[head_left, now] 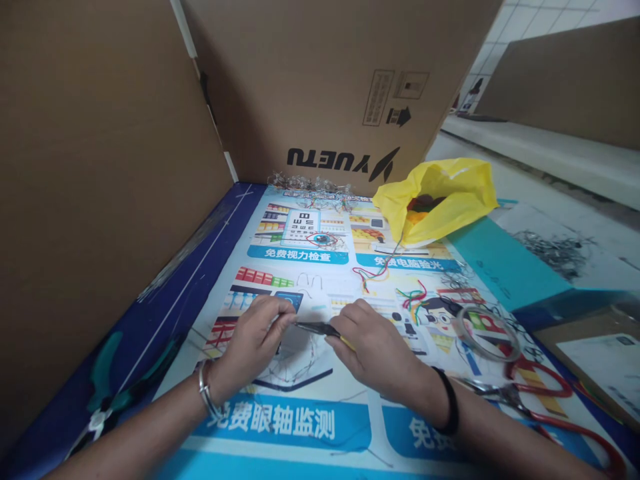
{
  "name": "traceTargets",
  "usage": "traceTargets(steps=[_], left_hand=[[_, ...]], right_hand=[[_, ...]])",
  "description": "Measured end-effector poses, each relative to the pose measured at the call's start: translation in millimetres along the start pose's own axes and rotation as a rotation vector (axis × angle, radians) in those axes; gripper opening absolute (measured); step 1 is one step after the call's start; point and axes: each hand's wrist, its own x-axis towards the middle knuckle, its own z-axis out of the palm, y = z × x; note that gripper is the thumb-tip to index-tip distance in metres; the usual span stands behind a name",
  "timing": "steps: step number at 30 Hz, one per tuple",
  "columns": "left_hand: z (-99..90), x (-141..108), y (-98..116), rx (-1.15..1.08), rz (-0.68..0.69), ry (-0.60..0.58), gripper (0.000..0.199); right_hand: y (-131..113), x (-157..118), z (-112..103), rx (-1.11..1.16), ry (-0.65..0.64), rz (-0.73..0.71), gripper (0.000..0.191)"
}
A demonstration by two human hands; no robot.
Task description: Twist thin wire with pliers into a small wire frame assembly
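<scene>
My right hand is closed round a pair of needle-nose pliers with dark jaws and a yellow grip. The jaws point left and reach the fingertips of my left hand. Those fingers are pinched together; whatever lies between them is too small to make out. Below the pliers, thin wires lie loosely on the printed poster. Two bent U-shaped wires rest beyond my hands. Red, green and yellow threads lie on the poster farther off, to the right.
Cardboard walls stand at the back and left. Green-handled pliers lie at left. On the right are a tape roll, red-handled scissors, a yellow bag and a turquoise box. Tangled wire pieces line the back.
</scene>
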Motion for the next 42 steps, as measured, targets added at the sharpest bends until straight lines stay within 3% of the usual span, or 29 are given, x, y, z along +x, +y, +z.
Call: traceTargets(steps=[6,11,16,25,42], left_hand=[[-0.7,1.3,1.7,0.074,-0.034,0.021,0.011],[-4.7,4.8,-1.8,0.120,-0.180,0.115,0.009],[-4.0,13.3,-6.4,0.029,-0.309,0.187,0.014],[-0.1,10.8,-3.1,-0.075,-0.336,0.064,0.015],[-1.5,8.7,-3.0,-0.129,-0.335,0.037,0.017]], right_hand=[[9.6,1.8,-6.7,-0.002,-0.026,0.014,0.019],[33.9,3.0,-11.9,-0.145,-0.072,0.120,0.022],[47.2,15.4,-16.6,-0.276,-0.106,0.184,0.030],[33.1,39.5,-17.2,-0.356,-0.160,0.112,0.028],[23.8,29.3,4.7,-0.407,-0.060,0.057,0.015]])
